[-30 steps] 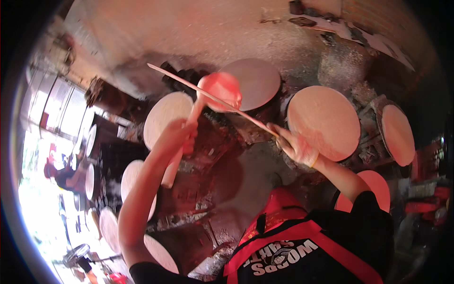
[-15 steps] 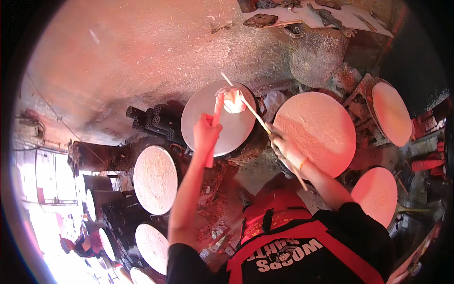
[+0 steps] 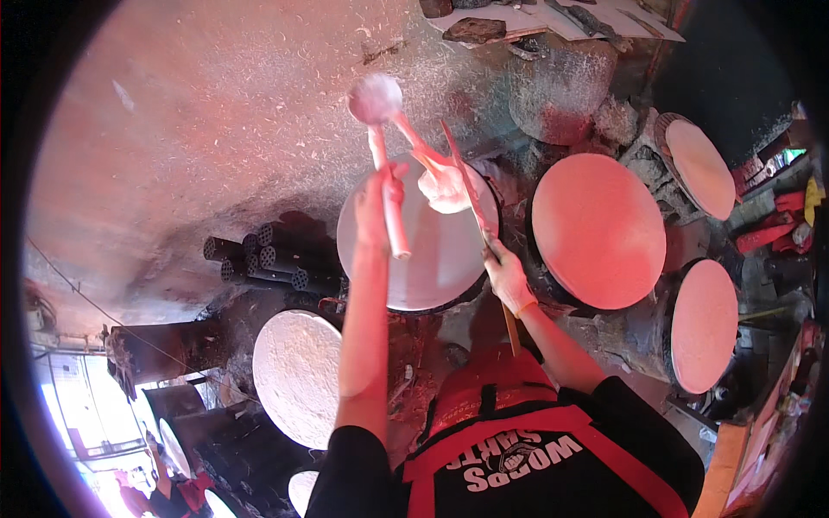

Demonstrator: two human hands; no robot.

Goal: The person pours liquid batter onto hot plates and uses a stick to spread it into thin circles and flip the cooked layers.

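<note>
Holds 1 ladle in the left hand, 1 stick in the right hand. Counts 8 round pale discs: 1 between the hands, 3 right of the right hand, 4 left of the left, with at least 6 black perforated cylinders.

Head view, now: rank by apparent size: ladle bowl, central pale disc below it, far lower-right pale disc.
1. Central pale disc
2. Far lower-right pale disc
3. Ladle bowl
</note>
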